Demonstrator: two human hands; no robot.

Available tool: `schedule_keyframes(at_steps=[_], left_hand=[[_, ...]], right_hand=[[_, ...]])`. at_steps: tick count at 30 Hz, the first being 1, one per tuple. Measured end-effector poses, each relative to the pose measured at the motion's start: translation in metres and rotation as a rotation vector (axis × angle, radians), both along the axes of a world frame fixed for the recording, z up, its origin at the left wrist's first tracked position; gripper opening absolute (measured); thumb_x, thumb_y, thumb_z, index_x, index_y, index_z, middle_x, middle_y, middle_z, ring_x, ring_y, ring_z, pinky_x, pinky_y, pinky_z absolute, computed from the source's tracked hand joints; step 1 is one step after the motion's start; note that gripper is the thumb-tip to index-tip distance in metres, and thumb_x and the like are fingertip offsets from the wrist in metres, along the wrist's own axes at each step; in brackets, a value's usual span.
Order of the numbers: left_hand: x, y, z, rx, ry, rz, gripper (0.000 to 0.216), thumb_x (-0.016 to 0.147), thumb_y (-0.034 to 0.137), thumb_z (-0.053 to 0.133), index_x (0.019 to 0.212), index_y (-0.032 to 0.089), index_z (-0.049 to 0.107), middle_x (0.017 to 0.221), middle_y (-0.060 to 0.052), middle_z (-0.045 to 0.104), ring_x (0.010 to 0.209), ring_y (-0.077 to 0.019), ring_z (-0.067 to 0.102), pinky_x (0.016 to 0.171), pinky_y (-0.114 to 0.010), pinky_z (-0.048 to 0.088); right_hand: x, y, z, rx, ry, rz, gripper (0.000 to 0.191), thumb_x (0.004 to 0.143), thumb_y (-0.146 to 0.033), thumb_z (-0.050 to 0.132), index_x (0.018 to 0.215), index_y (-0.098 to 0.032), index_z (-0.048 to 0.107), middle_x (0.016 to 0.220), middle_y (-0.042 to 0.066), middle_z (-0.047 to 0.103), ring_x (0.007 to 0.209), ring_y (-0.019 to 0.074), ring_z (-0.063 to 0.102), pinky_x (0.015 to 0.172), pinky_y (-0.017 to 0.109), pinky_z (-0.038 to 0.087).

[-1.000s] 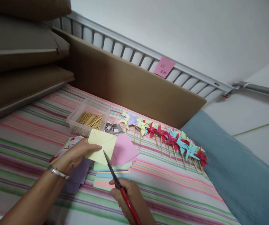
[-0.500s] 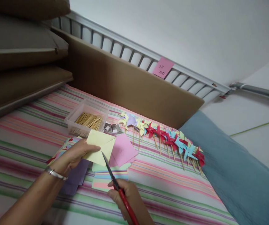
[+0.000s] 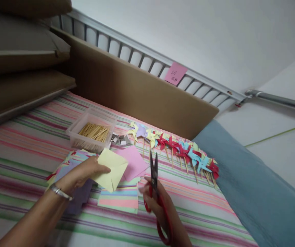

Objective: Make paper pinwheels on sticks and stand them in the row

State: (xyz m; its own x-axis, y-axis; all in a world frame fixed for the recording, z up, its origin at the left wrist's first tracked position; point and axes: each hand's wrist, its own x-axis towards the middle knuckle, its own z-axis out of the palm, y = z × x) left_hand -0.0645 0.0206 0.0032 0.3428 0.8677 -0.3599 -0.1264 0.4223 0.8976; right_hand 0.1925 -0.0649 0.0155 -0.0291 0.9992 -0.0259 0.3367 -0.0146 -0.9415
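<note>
Left hand [image 3: 88, 170] was clamped on yellow paper [image 3: 114, 171], fingers mostly hidden beneath, which partly covered pink paper [image 3: 135, 163], right hand [image 3: 162, 200] gripped scissors [image 3: 153, 178] beside it, blades parted, handles partly masked, pinwheels [image 3: 172, 144] overlapped, forearms cut off.

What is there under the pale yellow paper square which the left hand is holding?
Beyond the edges of the yellow square, parts of pink paper sheets and multicoloured paper sheets show. Whatever lies directly beneath is covered.

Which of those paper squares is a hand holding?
The pale yellow square, gripped by the left hand; the pink paper and purple paper lie in piles.
</note>
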Motion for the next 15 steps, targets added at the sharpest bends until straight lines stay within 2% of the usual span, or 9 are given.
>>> schedule_keyframes(at_steps=[2,4,6,8,10,12,15], left_hand=[[0.013,-0.006,-0.002,-0.002,0.048,-0.120,0.026,0.056,0.019,0.068,0.081,0.013,0.072,0.074,-0.007,0.073,0.062,-0.0235,0.065,0.057,-0.028,0.047],[0.027,-0.013,-0.007,0.012,0.103,-0.238,0.020,0.058,0.018,0.065,0.075,0.013,0.073,0.070,-0.007,0.073,0.059,-0.0223,0.064,0.053,-0.026,0.044],[0.038,-0.019,-0.012,0.032,0.136,-0.329,0.014,0.058,0.017,0.064,0.069,0.013,0.073,0.064,-0.007,0.071,0.054,-0.0206,0.062,0.049,-0.025,0.041],[0.044,-0.022,-0.016,0.042,0.118,-0.376,0.013,0.059,0.016,0.064,0.068,0.013,0.073,0.061,-0.006,0.070,0.050,-0.0188,0.060,0.046,-0.023,0.038],[0.046,-0.022,-0.018,0.020,0.062,-0.390,0.013,0.061,0.018,0.067,0.071,0.013,0.073,0.062,-0.006,0.071,0.051,-0.0178,0.059,0.047,-0.023,0.039],[0.046,-0.021,-0.015,-0.013,-0.019,-0.353,0.016,0.063,0.023,0.070,0.075,0.012,0.073,0.067,-0.008,0.072,0.055,-0.0183,0.061,0.051,-0.023,0.042],[0.052,-0.022,-0.009,-0.065,-0.177,-0.172,0.022,0.065,0.029,0.073,0.080,0.013,0.072,0.080,-0.009,0.073,0.068,-0.0210,0.066,0.062,-0.026,0.048]], right_hand=[[-0.003,0.006,0.001,0.075,0.043,-0.044,0.039,0.074,-0.024,0.061,0.112,-0.020,0.051,0.094,0.006,0.062,0.075,0.0159,0.058,0.071,0.029,0.048],[-0.010,0.010,0.001,0.097,0.080,-0.070,0.040,0.073,-0.022,0.062,0.111,-0.020,0.050,0.094,0.005,0.062,0.079,0.0161,0.059,0.075,0.030,0.048],[-0.018,0.013,0.000,0.086,0.100,-0.036,0.041,0.070,-0.018,0.062,0.109,-0.020,0.050,0.084,0.001,0.060,0.073,0.0145,0.058,0.071,0.029,0.049],[-0.024,0.015,-0.002,0.051,0.086,-0.005,0.039,0.067,-0.012,0.058,0.106,-0.020,0.053,0.072,-0.004,0.054,0.061,0.0107,0.052,0.058,0.023,0.046],[-0.027,0.017,-0.005,0.014,0.066,-0.028,0.038,0.065,-0.008,0.054,0.101,-0.020,0.055,0.064,-0.007,0.047,0.050,0.0070,0.043,0.046,0.018,0.038],[-0.028,0.018,-0.007,0.001,0.100,-0.091,0.037,0.064,-0.009,0.054,0.100,-0.019,0.054,0.061,-0.008,0.043,0.045,0.0055,0.038,0.041,0.016,0.034],[-0.027,0.019,-0.012,0.009,0.255,-0.228,0.035,0.069,-0.017,0.055,0.104,-0.020,0.049,0.062,-0.008,0.044,0.041,0.0052,0.038,0.037,0.017,0.034]])
